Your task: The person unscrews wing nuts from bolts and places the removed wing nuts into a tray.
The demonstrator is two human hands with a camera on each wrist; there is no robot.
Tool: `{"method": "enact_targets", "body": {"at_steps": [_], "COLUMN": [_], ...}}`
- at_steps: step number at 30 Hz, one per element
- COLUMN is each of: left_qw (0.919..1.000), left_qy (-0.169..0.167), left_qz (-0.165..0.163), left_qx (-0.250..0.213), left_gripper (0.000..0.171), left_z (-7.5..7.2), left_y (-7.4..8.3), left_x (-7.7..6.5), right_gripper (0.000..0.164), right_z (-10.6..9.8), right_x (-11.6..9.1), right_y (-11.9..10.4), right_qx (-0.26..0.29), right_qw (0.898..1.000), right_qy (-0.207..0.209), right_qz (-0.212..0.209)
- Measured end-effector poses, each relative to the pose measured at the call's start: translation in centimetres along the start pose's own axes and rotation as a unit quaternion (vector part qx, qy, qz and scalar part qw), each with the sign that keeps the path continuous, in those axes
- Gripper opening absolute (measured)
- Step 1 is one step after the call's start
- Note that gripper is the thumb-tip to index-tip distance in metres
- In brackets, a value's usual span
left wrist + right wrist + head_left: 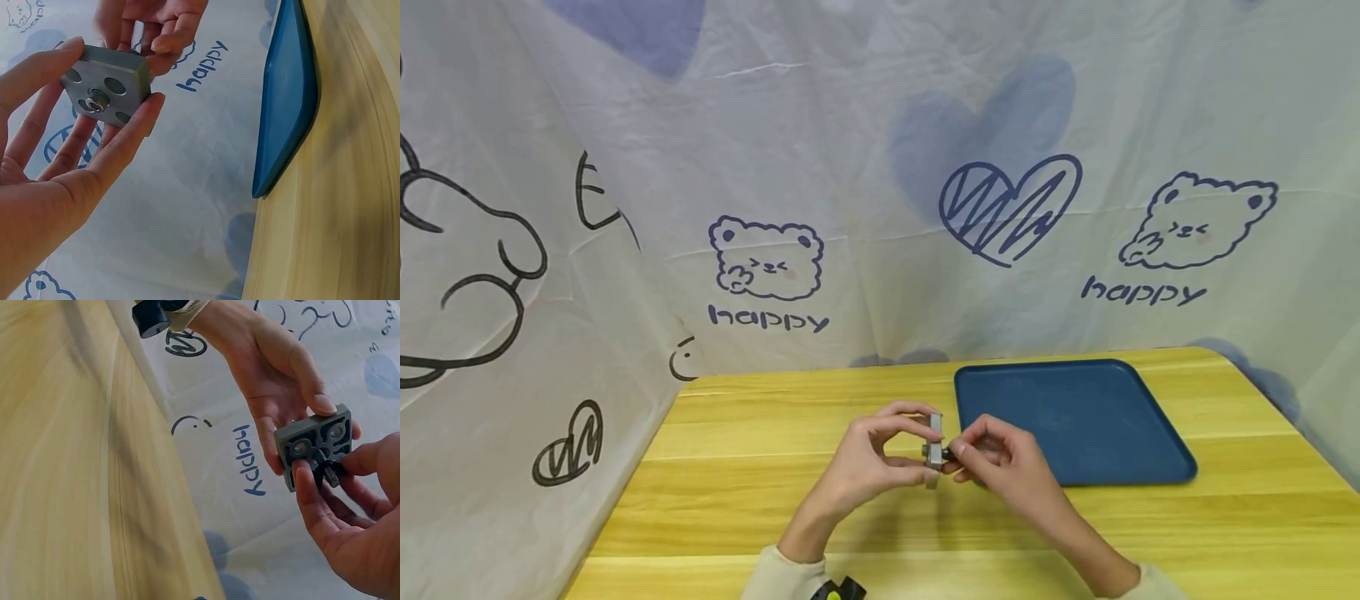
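A grey square plate point(935, 423) is held up on edge above the table, gripped by my left hand point(868, 454) between thumb and fingers at its edges. In the left wrist view its flat face shows several round holes and a bolt head point(97, 101) in the middle. From the other face, in the right wrist view, the bolt's threaded end point(332, 480) sticks out. My right hand point(1011, 462) pinches a small black part point(335, 467) at that threaded shaft, close to the plate. Fingers partly hide the black part.
A blue tray point(1067, 425) lies on the wooden table point(737, 492), behind and to the right of the hands. A printed white cloth point(865, 167) hangs behind the table and along its left side. A black device point(841, 588) sits at the left wrist.
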State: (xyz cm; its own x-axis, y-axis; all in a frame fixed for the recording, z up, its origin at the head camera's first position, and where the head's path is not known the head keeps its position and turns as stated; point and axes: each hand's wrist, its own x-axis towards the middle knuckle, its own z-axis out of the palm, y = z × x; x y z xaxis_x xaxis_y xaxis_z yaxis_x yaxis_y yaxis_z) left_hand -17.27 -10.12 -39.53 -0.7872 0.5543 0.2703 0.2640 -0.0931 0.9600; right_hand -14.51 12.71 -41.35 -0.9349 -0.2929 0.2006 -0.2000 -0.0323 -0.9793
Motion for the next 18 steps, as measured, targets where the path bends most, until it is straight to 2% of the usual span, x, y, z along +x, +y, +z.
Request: {"method": "enact_targets", "body": {"at_steps": [3, 6, 10, 12, 16, 18], "left_qw": [0.9998, 0.9995, 0.9992, 0.9992, 0.9993, 0.9994], "left_qy": [0.006, 0.013, 0.02, 0.021, 0.025, 0.026], "left_qz": [0.003, 0.009, 0.014, 0.011, 0.007, 0.01], "left_qx": [-0.019, -0.028, -0.031, -0.032, -0.027, -0.021], "left_gripper": [0.037, 0.037, 0.038, 0.038, 0.038, 0.038], "left_z": [-0.2, -0.3, -0.4, -0.5, -0.6, -0.7], "left_y": [0.0, 0.0, 0.2, 0.3, 0.4, 0.5], "left_x": [0.0, 0.0, -0.1, -0.2, -0.2, -0.2], "right_gripper": [0.011, 0.003, 0.016, 0.021, 0.026, 0.024], "right_z": [0.3, 0.7, 1.0, 1.1, 1.0, 0.9], "right_x": [-0.2, -0.3, -0.4, -0.4, -0.2, -0.1], "right_y": [0.0, 0.1, 0.2, 0.3, 0.6, 0.8], "right_qx": [-0.051, -0.101, -0.153, -0.173, -0.234, -0.264], "right_qw": [0.996, 0.985, 0.963, 0.953, 0.921, 0.899], "right_qy": [0.013, 0.029, 0.046, 0.049, 0.051, 0.053], "right_qz": [-0.069, -0.137, -0.219, -0.245, -0.306, -0.346]}}
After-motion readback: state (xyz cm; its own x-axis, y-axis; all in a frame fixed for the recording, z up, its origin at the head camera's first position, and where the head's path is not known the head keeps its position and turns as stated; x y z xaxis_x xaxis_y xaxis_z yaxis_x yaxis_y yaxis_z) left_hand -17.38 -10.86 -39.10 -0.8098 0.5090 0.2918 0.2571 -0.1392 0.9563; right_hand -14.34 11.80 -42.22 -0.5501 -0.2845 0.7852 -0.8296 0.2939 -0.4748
